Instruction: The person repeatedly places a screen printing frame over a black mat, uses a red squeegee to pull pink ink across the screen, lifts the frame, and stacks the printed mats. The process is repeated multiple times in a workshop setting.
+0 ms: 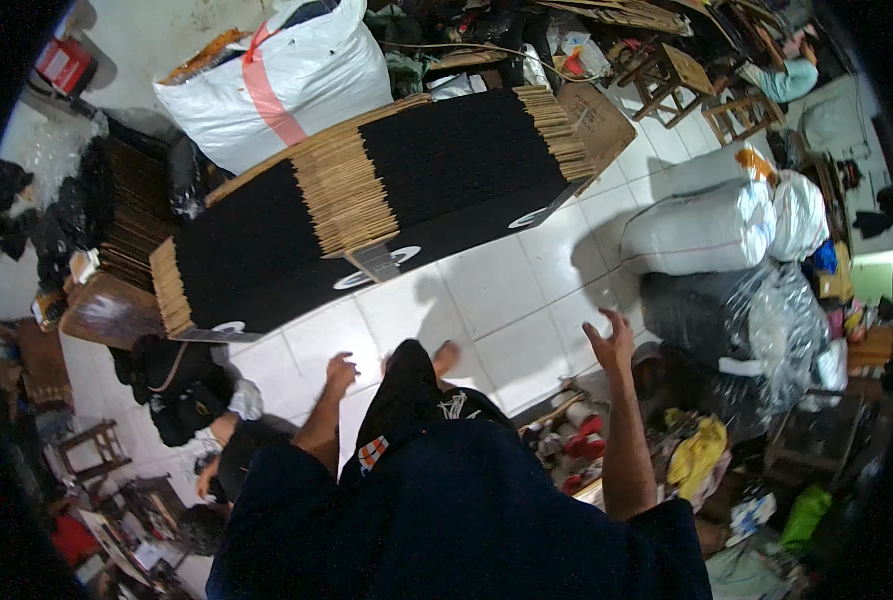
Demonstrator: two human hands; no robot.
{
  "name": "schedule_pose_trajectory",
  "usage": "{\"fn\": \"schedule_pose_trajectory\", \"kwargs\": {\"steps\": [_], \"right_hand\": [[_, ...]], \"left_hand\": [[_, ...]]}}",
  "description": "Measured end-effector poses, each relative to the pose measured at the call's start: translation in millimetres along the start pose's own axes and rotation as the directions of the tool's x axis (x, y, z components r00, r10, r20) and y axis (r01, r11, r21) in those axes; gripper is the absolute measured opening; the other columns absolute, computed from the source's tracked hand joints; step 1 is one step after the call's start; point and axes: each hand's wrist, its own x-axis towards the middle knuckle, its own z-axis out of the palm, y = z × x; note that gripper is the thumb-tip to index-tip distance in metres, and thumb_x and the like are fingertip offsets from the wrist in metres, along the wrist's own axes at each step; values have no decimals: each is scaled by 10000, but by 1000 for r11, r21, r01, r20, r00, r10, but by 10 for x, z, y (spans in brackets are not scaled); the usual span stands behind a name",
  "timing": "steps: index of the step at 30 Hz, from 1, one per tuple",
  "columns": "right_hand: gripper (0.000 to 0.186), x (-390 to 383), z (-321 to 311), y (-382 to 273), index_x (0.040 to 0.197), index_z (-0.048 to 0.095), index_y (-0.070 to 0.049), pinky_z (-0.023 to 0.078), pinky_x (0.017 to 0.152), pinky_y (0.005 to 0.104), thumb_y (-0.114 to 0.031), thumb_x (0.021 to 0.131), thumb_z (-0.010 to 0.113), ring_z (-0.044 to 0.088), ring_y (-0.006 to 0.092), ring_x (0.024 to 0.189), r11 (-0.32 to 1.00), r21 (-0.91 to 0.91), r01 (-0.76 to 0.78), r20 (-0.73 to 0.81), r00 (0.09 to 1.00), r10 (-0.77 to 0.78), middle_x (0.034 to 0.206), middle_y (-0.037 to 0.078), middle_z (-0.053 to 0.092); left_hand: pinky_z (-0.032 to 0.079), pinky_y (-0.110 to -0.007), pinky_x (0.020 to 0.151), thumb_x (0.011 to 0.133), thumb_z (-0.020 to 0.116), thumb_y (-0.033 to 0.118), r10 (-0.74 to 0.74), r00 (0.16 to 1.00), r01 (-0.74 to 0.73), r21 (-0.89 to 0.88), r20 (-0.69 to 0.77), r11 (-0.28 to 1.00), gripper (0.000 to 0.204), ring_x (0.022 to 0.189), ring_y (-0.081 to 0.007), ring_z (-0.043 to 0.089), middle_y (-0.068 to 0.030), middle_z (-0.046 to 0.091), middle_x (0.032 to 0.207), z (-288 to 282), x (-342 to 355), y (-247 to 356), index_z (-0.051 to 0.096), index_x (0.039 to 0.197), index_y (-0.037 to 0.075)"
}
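Head view: left hand [340, 372] half curled, right hand [612, 342] spread, both empty, well apart from black cloth [446, 155] ahead. Cloth sits in long row on tiled floor [481, 285], cardboard sheets [344, 195] packed tight, presumably keeping it flat.

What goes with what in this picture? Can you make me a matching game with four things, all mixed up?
Things:
1. Right hand
2. Stack
3. Big sack
4. Yellow cloth

Matches:
a. White with a red stripe
b. In the lower right of the picture
c. Empty, fingers apart
d. Black with tan bands

Right pairs: 1-c, 2-d, 3-a, 4-b
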Motion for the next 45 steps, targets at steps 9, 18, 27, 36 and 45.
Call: {"fn": "schedule_pose_trajectory", "kwargs": {"steps": [9,18,27,36,45], "right_hand": [[1202,3257,228,-437,1606,333,-245,264,1167,649,-372,596,972,264,415,1522,731,-528,433,343,896,-283,1643,151,298],[1241,5132,1140,-194,1654,179,-126,245,1241,578,-261,650,896,97,411,1587,513,-570,642,566,759,-322,1716,153,144],[1055,5310,1039,203,1548,327,-21,310,1199,526,-129,652,873,397,407,1396,532,-296,793,532,600,-598,1491,211,427],[646,6036,1376,570,1274,559,-29,511,918,510,-125,681,797,621,416,1000,396,-41,917,802,267,-535,1093,198,631],[703,6031,1200,258,1351,550,-17,474,975,515,-337,773,787,582,408,1062,283,57,957,868,92,-488,1110,192,632]], "left_hand": [[383,-537,1153,708,794,111,253,707,61,414,-660,908,1052,1415,-461,384,-288,303,1595,706,512,2386,249,1606,57],[188,-566,1256,720,843,61,328,694,183,598,-641,780,1221,1566,-447,122,-261,97,1694,581,1118,3622,54,1653,58],[192,-611,1262,615,914,86,260,700,151,495,-665,856,1379,1577,-465,71,-239,34,1713,694,1015,3519,21,1665,143],[219,-658,1233,590,980,247,235,652,245,494,-721,834,1444,1579,-453,92,-236,46,1714,940,896,3323,22,1668,172],[254,-665,1235,386,1065,193,111,717,358,500,-688,788,1698,1580,-437,97,-166,-21,1732,897,813,3378,-50,1665,265]]}}
